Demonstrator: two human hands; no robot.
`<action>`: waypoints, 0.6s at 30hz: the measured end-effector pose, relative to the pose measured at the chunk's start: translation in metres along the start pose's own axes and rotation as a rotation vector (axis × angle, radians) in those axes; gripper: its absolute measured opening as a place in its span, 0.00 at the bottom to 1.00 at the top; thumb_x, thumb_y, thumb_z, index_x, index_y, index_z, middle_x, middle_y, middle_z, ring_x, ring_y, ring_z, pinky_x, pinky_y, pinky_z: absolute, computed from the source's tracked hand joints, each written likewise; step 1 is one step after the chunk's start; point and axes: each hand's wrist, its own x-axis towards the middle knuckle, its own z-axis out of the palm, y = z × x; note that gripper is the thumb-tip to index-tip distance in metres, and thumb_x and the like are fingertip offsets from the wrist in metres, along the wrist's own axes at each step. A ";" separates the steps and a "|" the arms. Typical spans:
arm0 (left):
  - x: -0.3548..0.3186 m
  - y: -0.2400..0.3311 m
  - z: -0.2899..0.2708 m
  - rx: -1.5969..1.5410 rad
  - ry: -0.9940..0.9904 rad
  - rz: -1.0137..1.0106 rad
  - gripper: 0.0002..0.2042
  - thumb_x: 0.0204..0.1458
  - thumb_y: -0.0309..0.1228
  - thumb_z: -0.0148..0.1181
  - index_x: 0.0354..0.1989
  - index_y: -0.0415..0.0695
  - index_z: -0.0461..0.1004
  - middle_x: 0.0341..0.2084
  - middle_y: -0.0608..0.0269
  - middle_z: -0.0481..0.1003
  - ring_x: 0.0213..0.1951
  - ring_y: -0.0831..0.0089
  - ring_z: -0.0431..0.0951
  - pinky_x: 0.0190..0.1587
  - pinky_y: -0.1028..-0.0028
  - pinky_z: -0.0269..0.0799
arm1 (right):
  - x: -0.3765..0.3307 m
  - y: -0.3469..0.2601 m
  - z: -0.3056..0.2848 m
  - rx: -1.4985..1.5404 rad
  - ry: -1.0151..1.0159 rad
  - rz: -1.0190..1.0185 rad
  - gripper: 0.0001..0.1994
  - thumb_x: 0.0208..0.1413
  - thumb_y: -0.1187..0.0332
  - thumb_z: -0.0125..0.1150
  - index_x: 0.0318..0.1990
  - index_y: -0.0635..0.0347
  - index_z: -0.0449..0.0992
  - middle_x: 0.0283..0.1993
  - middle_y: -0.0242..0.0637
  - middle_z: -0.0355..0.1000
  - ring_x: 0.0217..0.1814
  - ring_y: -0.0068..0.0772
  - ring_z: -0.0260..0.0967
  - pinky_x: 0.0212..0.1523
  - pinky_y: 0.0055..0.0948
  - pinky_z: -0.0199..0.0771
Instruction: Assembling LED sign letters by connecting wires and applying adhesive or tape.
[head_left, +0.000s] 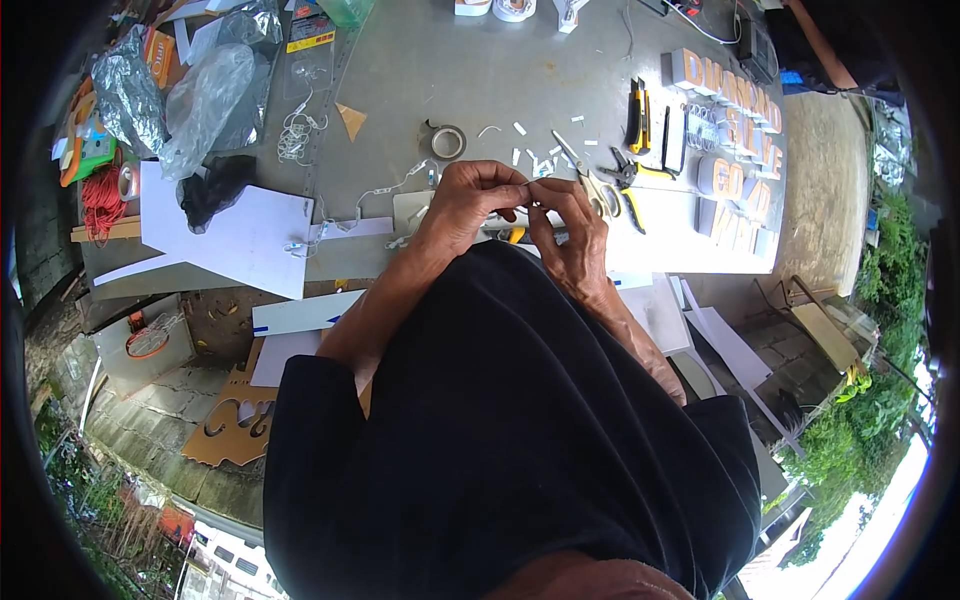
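Left hand (470,200) and right hand (565,225) meet fingertip to fingertip, both pinched closed on a small white strip (533,196) above the table (400,80). Judged step: fine peeling or separating of the strip. Scissors (603,190) lie just beyond the pinch; the next move calls for steady opposing pulls.

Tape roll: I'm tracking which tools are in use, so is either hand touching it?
No. The tape roll lies alone on the table, beyond both hands, left hand and right hand, which pinch something small together.
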 end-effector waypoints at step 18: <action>0.008 0.001 -0.012 0.333 0.050 -0.116 0.08 0.53 0.27 0.66 0.39 0.37 0.83 0.32 0.60 0.83 0.35 0.74 0.82 0.35 0.74 0.79 | 0.014 0.021 -0.009 -0.107 -0.167 0.073 0.05 0.53 0.75 0.67 0.37 0.61 0.80 0.33 0.40 0.77 0.32 0.43 0.78 0.31 0.37 0.77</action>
